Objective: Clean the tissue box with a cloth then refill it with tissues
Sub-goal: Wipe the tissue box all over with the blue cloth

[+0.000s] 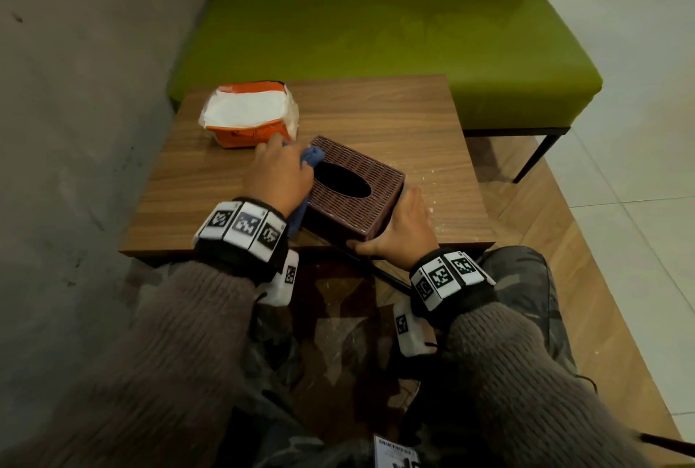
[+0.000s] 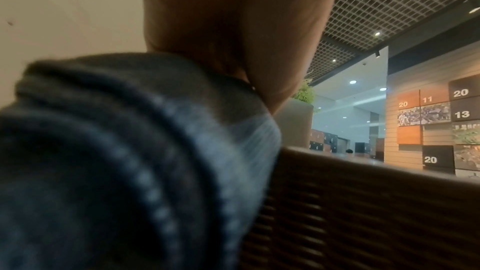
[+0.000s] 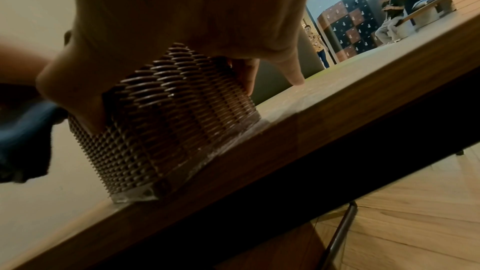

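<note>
Tissue box sits on the worktop at the near edge, turned so its long axis runs far-left to near-right, oval slot up and dark. I can't tell for sure, but it looks empty. Right hand grips the near-right end, thumb on the near face and fingers wrapped round the right side, steadying it; one finger rests on the worktop beside the box. Left hand holds the blue cloth bunched under its fingers against the box's far-left corner and left side; cloth tail hangs down by the near-left corner. Exact finger curl is hidden behind the knuckles, so read it as a pinch on the cloth, hedged. Key relation: the box lies directly right of the cloth hand, so the wipe stroke runs along the long axis toward the bracing right hand. Refill pack, orange wrapper already torn open with white tissues showing, lies far-left, just beyond the left hand, the nearer one for the refill. Judgement: wiping stage, refill not started.
</note>
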Tool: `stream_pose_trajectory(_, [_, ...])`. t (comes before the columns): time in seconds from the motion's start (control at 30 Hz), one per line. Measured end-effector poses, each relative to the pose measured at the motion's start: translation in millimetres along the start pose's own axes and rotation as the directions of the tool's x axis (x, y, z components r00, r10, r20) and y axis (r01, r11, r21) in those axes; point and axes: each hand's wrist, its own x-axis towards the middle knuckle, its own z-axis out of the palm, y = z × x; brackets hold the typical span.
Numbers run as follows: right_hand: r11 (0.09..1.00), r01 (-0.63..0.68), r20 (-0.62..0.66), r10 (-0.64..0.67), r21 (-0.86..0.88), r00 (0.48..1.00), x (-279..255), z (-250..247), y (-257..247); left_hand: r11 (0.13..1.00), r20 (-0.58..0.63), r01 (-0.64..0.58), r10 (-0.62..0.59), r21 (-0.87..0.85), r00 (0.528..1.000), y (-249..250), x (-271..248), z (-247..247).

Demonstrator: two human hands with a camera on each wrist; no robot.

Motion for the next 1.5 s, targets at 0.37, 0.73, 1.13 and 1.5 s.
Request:
stream_pose_trajectory(0.37, [0.998,0.004,-0.016,-0.004,0.057,1.000,1,4,1,0.978,-0.067,-0.181,0.175,-0.103,0.982,-10,-46,3])
stream_pose_trajectory(0.73, [0.999,-0.034,-0.049,0.033,-0.014,0.998,-2,4,1,0.945,0.113,-0.328,0.326,-0.001,0.938,33,-43,6])
stream_pose_trajectory(1.13, [0.994,-0.022,0.043,0.018,0.109,0.999,10,-24,10,0.953,0.154,-0.290,0.274,0.086,0.949,0,-28,-18])
stream_pose_trajectory(1.5, [0.972,0.015,-0.031,-0.023,-0.234,0.999,-32,25,-57,0.985,0.164,-0.142,0.125,0.094,0.978,34,-48,-10])
